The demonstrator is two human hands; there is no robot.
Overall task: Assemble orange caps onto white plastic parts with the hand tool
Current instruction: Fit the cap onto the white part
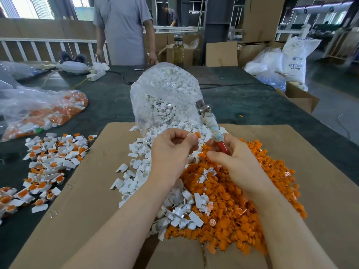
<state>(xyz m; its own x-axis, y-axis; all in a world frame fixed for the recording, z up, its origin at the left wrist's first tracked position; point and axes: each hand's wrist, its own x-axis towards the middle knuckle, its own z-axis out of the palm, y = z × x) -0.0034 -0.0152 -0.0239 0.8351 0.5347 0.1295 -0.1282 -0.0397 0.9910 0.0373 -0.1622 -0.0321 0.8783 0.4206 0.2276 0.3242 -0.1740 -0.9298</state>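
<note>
My left hand [172, 150] pinches a white plastic part with an orange cap [196, 135] on it, held above the piles. My right hand [231, 158] grips the hand tool [210, 124] by its red, tape-wrapped handle, with the metal head pointing up and away. Beneath my hands a heap of loose orange caps [242, 210] lies on the right of the brown cardboard sheet [87, 210]. Loose white parts [136, 175] spill beside it from an open clear bag [165, 94].
Assembled white-and-orange pieces [48, 162] lie spread at the left on the dark table [242, 101]. A clear bag of more such pieces [44, 111] sits behind them. A person [122, 30] stands at the far edge by a bottle [177, 51], a power strip [96, 74] and cardboard boxes.
</note>
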